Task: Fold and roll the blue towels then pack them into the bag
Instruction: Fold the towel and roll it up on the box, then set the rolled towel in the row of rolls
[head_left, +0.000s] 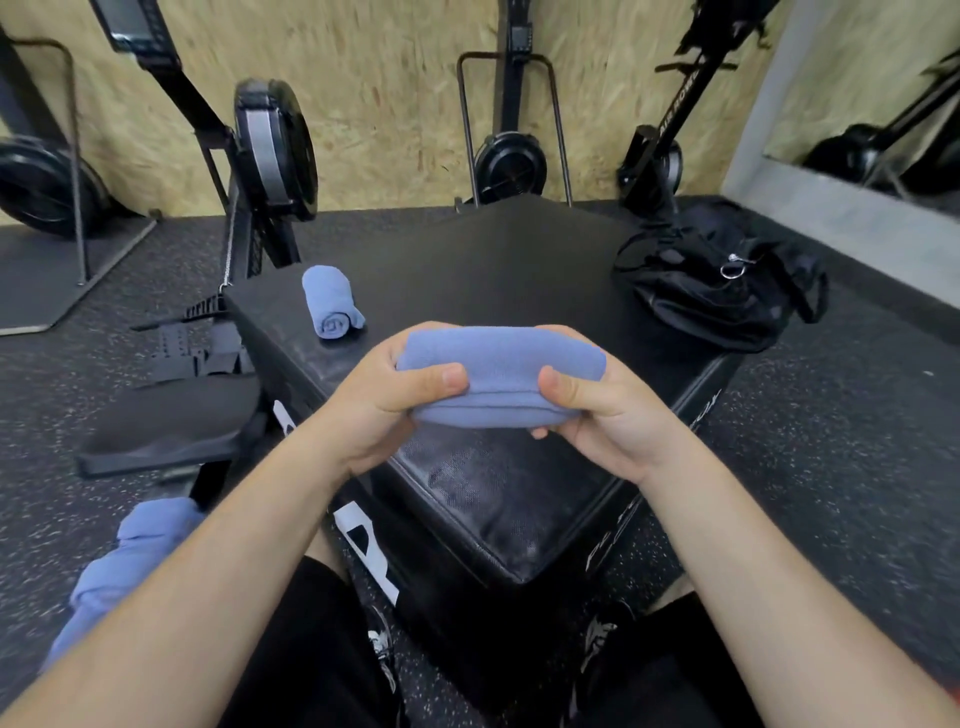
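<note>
We wear black shorts (311, 649) over both thighs. Our forearms (208, 571) are bare from the lower edge of the view up to our left hand (384, 395) and our right hand (608, 410). On our feet we have dark shoes (382, 649) with white patterning, too blurred to make out further.

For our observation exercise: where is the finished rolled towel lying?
In the head view, the rolled towel lies near the left edge of the black box, beyond the left hand; the bag sits across the box, on the right.
</note>
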